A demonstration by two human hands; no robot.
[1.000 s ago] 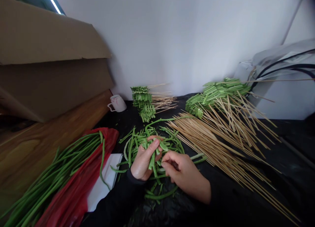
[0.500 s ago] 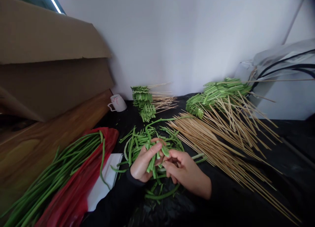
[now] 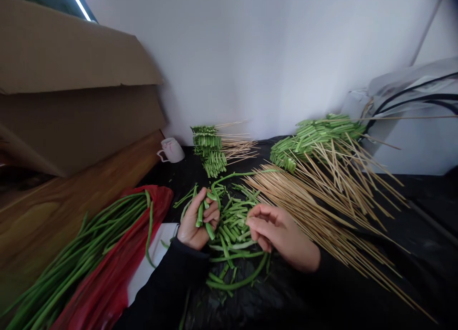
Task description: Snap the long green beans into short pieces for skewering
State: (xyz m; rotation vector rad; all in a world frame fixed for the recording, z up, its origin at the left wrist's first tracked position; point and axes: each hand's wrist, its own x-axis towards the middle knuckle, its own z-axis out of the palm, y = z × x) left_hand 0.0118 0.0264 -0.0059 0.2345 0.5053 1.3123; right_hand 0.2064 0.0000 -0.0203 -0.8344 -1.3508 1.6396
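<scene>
On my feed I see box at 10 o'clock; sticks at 3, prob. laid there for quick reach. Bean pile dead ctr. R hand beside it, curled, can't tell if pinching anything. L hand holds cut beans, prob. to keep 'em bunched.

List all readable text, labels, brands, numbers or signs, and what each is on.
No readable text anywhere in view.
White mug: faint reddish marks, too blurred to tell if they're lettering.
Cardboard box: no print visible on the sides shown.
Red bag: no print visible.
Clear plastic, far right: pale patch, too unclear to read.
</scene>
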